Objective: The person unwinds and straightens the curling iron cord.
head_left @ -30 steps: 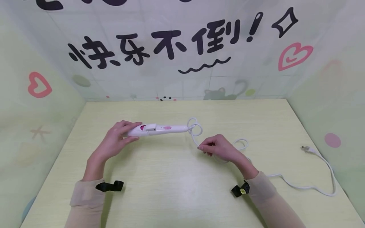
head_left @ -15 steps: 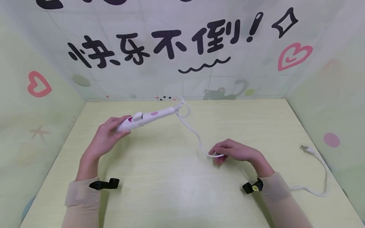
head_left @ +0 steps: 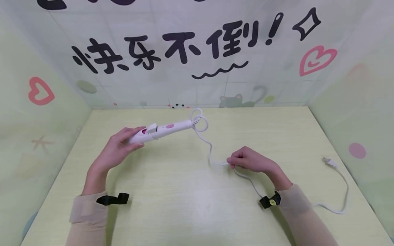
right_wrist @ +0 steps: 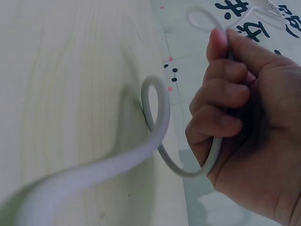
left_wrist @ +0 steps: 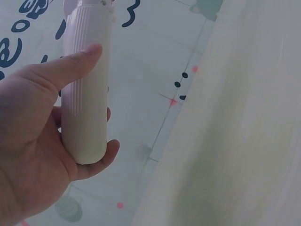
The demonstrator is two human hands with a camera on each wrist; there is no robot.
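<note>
My left hand (head_left: 118, 148) grips the rounded end of a white hair straightener (head_left: 176, 127), held above the table with its cord end tilted up to the right. A pink button and a raised clip show on its upper side. In the left wrist view the thumb lies across the ribbed white body. The white power cord (head_left: 211, 150) leaves the far end through small loops and hangs down to my right hand (head_left: 250, 160), which pinches it between thumb and index finger. In the right wrist view the other fingers curl round the cord (right_wrist: 214, 153).
The pale wooden table (head_left: 184, 212) lies below both hands. At its right side the cord's plug (head_left: 329, 163) rests on the surface, with part of the cord hidden under the right forearm. Printed fabric walls (head_left: 172, 85) enclose the table at the back and sides.
The straightener has moved left and tilted up at its cord end, then eased slightly back right. My right hand has shifted right along the cord, loosened, and pinches it again. The plug slid slightly left.
</note>
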